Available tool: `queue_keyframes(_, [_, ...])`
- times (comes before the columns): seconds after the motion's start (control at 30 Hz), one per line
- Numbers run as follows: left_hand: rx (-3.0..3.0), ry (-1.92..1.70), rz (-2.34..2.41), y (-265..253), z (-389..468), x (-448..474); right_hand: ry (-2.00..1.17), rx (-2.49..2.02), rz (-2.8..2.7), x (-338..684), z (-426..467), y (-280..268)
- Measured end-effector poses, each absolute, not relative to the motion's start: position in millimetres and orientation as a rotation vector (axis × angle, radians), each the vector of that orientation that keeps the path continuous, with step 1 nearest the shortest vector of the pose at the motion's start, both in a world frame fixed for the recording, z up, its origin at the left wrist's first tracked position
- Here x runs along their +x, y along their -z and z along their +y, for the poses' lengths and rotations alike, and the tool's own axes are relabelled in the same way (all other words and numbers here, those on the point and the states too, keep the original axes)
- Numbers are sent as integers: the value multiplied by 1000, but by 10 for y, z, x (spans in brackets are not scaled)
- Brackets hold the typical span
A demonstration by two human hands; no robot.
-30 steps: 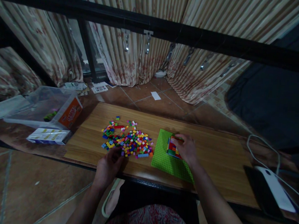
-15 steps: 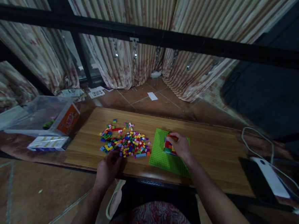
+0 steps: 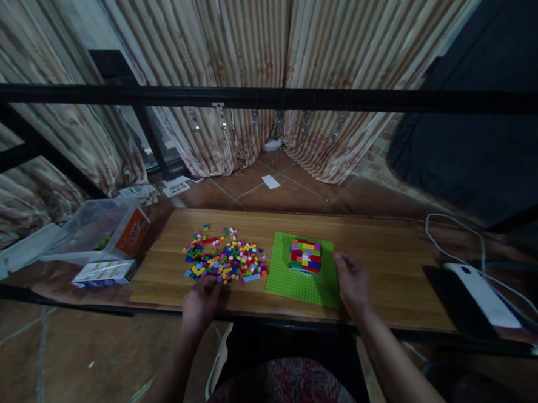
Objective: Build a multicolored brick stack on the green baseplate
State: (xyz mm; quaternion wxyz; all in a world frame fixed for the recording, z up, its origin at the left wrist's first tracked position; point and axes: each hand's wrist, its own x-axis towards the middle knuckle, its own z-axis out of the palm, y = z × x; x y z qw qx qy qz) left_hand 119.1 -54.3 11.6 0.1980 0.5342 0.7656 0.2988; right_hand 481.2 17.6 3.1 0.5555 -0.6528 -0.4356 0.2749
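My left hand (image 3: 201, 299) rests at the front edge of a pile of small colourful building bricks (image 3: 233, 261). Its fingers are closed in a pinch beside a purple brick; whether anything sits between them is hidden. A green studded baseplate (image 3: 282, 285) lies to the right of the pile. On it stands a squarish block of stacked bricks (image 3: 306, 256) in red, yellow, blue and purple. My right hand (image 3: 354, 284) is over the baseplate's right edge, apart from the stack. Its fingers are loosely bent and slightly apart, with no brick visible in them.
The wooden board (image 3: 393, 264) carries bricks and baseplate. At left are a clear plastic bin (image 3: 89, 224) with an orange label and a small white carton (image 3: 105, 273). At right lie a white device (image 3: 482, 293) and a cable (image 3: 482, 251). A dark bar (image 3: 275, 97) crosses behind.
My right hand has left the brick stack and moved right, uncovering its top. My left hand stays at the pile's front edge. The camera view has tilted and shifted slightly.
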Motion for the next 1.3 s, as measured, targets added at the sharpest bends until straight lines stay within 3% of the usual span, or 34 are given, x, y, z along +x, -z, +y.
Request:
queue_keyframes(0.67, [1365,-926,2155,-84,-615,1264,-7,-1699,-1634,5140,-14,317])
queue_keyframes(1.3, [1337,-1023,2154,-178,-724,1243,-63,-1743,-1612,5102,-41,241])
